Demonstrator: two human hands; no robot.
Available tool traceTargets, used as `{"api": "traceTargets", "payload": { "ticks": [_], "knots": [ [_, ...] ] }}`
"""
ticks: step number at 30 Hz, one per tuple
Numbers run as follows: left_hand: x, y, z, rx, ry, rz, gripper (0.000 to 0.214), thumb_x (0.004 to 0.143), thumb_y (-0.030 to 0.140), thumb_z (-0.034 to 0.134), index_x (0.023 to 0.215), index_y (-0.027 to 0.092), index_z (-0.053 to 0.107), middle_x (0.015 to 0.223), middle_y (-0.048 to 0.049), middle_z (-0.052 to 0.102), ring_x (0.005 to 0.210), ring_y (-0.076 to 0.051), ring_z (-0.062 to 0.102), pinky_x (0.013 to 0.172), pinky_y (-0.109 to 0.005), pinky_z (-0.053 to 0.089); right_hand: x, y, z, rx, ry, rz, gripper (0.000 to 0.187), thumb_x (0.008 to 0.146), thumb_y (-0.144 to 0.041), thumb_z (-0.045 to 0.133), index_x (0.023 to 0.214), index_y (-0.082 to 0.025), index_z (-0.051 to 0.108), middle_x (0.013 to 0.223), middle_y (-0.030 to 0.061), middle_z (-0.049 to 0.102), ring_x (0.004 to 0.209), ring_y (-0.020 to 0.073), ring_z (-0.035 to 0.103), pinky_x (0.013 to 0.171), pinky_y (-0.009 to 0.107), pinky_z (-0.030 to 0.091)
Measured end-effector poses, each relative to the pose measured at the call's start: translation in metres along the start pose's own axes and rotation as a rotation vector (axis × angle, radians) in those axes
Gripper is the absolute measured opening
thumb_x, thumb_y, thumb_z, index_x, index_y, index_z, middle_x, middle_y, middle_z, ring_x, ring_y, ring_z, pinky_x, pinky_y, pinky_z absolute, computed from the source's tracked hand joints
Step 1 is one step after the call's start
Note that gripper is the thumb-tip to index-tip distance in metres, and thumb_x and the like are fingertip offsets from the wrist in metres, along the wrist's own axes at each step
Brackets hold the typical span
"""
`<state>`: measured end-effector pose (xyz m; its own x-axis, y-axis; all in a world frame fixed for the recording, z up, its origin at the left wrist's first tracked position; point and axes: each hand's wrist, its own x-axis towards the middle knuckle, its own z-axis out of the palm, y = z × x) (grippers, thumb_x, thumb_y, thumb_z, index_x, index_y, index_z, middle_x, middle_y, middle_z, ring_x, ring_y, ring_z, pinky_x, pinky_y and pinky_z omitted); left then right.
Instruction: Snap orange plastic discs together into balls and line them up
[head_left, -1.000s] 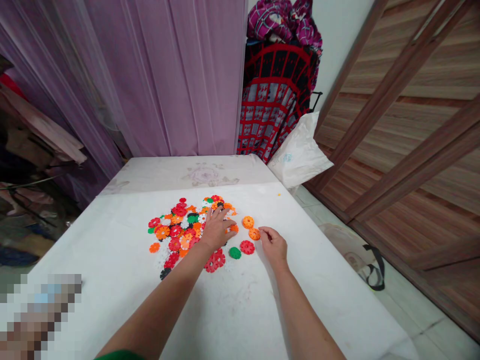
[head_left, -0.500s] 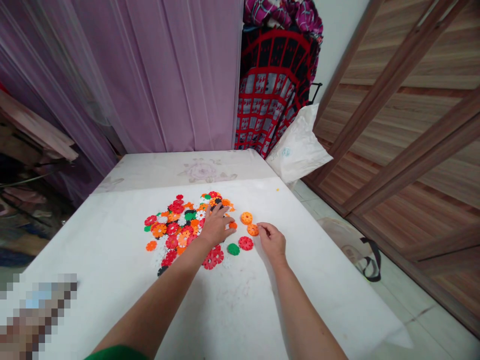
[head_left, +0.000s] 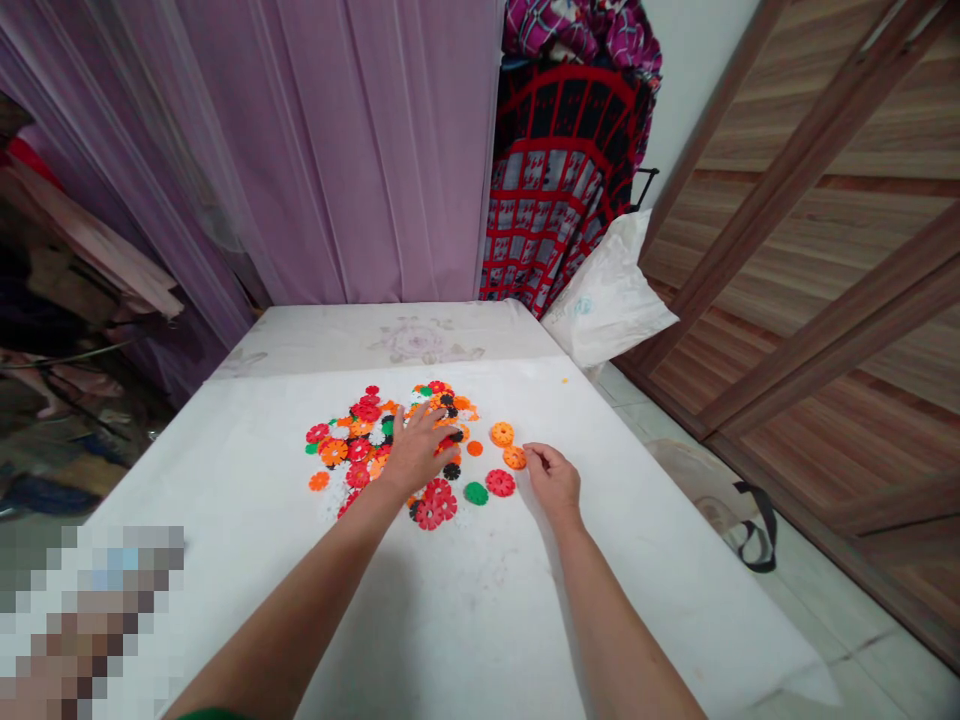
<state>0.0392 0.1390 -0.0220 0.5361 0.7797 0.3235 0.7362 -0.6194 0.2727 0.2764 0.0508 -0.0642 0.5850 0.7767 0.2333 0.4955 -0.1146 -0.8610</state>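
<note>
A pile of notched, flower-shaped plastic building discs (head_left: 334, 452) in red, orange, green, white and black spreads over the table (head_left: 480, 590). My left hand (head_left: 420, 447) rests over the pile's right side with its fingers spread, hiding some pieces. To the right, the fingertips of my right hand (head_left: 555, 480) are pinched at the edge of an orange disc (head_left: 514, 457). Another orange disc (head_left: 502, 434) lies against it; whether the two are joined I cannot tell. Nearer me are a red disc (head_left: 500, 483) and a green disc (head_left: 476, 493). A small orange piece (head_left: 475, 449) lies between my hands.
Purple curtains (head_left: 375, 150) hang behind the table. At its far right corner are a white plastic bag (head_left: 611, 300) and a red-and-black patterned cloth (head_left: 540, 200). Wooden wardrobe doors (head_left: 825, 260) stand right, with a clear bag with black handles (head_left: 705, 490) on the floor.
My left hand has shifted left across the pile, uncovering the small orange piece and a black disc. My right hand stays at the orange disc. The whole view has shifted slightly.
</note>
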Motion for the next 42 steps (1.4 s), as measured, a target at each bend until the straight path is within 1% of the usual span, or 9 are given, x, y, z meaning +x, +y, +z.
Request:
{"api": "traceTargets", "payload": {
  "ticks": [6,8,10,13,20,23,28,37,42],
  "knots": [
    [-0.053,-0.077,-0.033,0.051,0.162,-0.232,0.027,0.090,0.038,0.051,0.107,0.031,0.071,0.129,-0.0054,0.065,0.131,-0.030,0.050,0.112,-0.062,0.026,0.000,0.000,0.000,-0.005,0.000,0.006,0.037,0.075,-0.049,0.051,0.084,-0.022,0.075,0.088,0.0054,0.076,0.077,0.0223,0.067,0.077,0.034,0.051],
    [-0.071,-0.093,-0.038,0.065,0.193,-0.300,0.029,0.090,0.037,0.049,0.108,0.030,0.071,0.128,-0.0051,0.067,0.129,-0.029,0.051,0.111,-0.059,0.029,0.001,0.001,0.001,-0.017,-0.005,0.011,0.037,0.075,-0.049,0.050,0.084,-0.022,0.075,0.089,0.0054,0.076,0.078,0.0226,0.067,0.079,0.035,0.050],
    [-0.083,-0.102,-0.038,0.069,0.230,-0.360,0.030,0.090,0.037,0.048,0.108,0.029,0.070,0.126,-0.0060,0.067,0.126,-0.028,0.055,0.110,-0.057,0.032,0.001,0.000,0.002,-0.029,-0.008,0.008,0.038,0.075,-0.049,0.050,0.084,-0.022,0.075,0.089,0.0052,0.076,0.077,0.0223,0.067,0.079,0.035,0.050],
    [-0.092,-0.105,-0.034,0.061,0.270,-0.398,0.031,0.090,0.037,0.048,0.109,0.026,0.070,0.126,-0.0074,0.067,0.123,-0.028,0.057,0.109,-0.055,0.033,0.001,-0.001,0.003,-0.060,-0.013,-0.004,0.036,0.074,-0.048,0.051,0.084,-0.023,0.075,0.088,0.0052,0.076,0.076,0.0219,0.067,0.078,0.035,0.051],
    [-0.091,-0.103,-0.031,0.053,0.286,-0.363,0.031,0.089,0.037,0.047,0.106,0.026,0.070,0.125,-0.0067,0.068,0.121,-0.026,0.059,0.110,-0.053,0.033,0.004,-0.003,0.006,-0.093,-0.030,-0.020,0.033,0.074,-0.048,0.052,0.080,-0.026,0.075,0.084,0.0023,0.076,0.073,0.0210,0.066,0.072,0.033,0.050],
    [-0.090,-0.104,-0.030,0.059,0.274,-0.371,0.031,0.088,0.037,0.047,0.104,0.026,0.071,0.124,-0.0068,0.069,0.120,-0.026,0.059,0.109,-0.052,0.034,0.011,-0.003,0.006,-0.019,-0.042,-0.025,0.035,0.073,-0.048,0.052,0.080,-0.023,0.076,0.081,0.0032,0.076,0.074,0.0213,0.066,0.072,0.032,0.051],
    [-0.088,-0.103,-0.028,0.061,0.254,-0.383,0.030,0.087,0.034,0.047,0.103,0.027,0.072,0.123,-0.0059,0.069,0.121,-0.025,0.058,0.110,-0.052,0.034,0.018,0.001,0.005,0.085,0.004,0.007,0.041,0.070,-0.050,0.055,0.081,-0.017,0.076,0.076,0.0065,0.075,0.069,0.0219,0.064,0.068,0.032,0.051],
    [-0.092,-0.105,-0.029,-0.002,0.274,-0.369,0.030,0.087,0.035,0.049,0.102,0.026,0.072,0.123,-0.0069,0.069,0.120,-0.024,0.059,0.109,-0.049,0.037,0.018,0.006,0.004,0.203,0.032,0.090,0.042,0.065,-0.049,0.060,0.083,-0.015,0.076,0.078,0.0087,0.075,0.068,0.0215,0.064,0.067,0.033,0.050],
    [-0.099,-0.103,-0.030,-0.096,0.301,-0.345,0.029,0.085,0.038,0.051,0.099,0.025,0.073,0.125,-0.0073,0.067,0.119,-0.022,0.059,0.107,-0.043,0.042,0.015,0.004,-0.001,0.303,0.037,0.108,0.039,0.063,-0.047,0.064,0.082,-0.015,0.076,0.074,0.0080,0.074,0.062,0.0191,0.061,0.060,0.032,0.050]
  ]
}}
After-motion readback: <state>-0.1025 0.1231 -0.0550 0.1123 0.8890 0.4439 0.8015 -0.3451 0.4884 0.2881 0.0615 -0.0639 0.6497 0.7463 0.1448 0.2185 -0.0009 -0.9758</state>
